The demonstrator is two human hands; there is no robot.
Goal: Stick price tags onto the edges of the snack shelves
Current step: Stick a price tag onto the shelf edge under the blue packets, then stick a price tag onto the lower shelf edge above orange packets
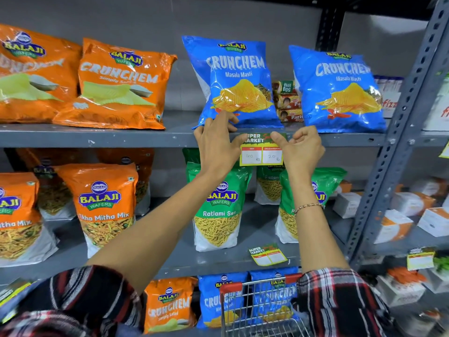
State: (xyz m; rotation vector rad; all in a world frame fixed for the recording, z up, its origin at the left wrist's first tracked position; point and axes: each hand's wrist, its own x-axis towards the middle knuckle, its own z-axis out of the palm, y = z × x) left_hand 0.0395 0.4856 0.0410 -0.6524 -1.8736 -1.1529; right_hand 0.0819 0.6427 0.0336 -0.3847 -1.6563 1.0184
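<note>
A green and yellow price tag [262, 152] with two white boxes marked 40 and 20 hangs on the front edge of the upper grey shelf [121, 138], below a blue Crunchem bag [238, 81]. My left hand [218, 144] presses the tag's left side, its fingers spread over the shelf edge. The right side of the tag is under the thumb of my right hand [298, 149], whose fingers are curled. A second, blank price tag [267, 256] lies tilted on the lower shelf [170, 261].
Orange Crunchem bags [116, 86] stand at left on the upper shelf, another blue bag [337, 91] at right. Green Ratlami Sev packs [218, 207] and orange mix packs fill the shelf below. A shopping cart [257, 310] with a red handle stands low. A grey upright post [398, 132] is at right.
</note>
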